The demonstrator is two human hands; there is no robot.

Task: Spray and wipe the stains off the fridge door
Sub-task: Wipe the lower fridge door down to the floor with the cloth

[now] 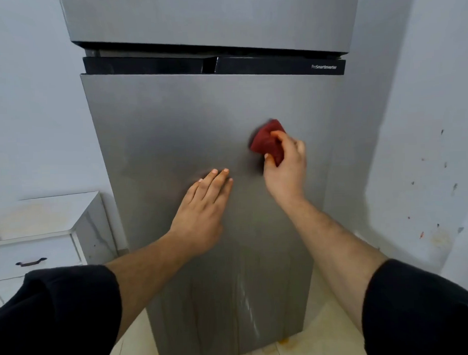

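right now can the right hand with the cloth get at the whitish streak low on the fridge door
Probably yes: the right hand holds the cloth higher on the door, and the streak below has nothing covering it.

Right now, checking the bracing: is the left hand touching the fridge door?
Touching: head view shows the left hand flat on the door, no gap.

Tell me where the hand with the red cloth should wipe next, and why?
Probably downward. The right hand grips the red cloth against the fridge door, while the left hand lies flat on it. Below both hands pale streaks run down the door, so sliding the cloth down toward them seems the sensible next stroke.
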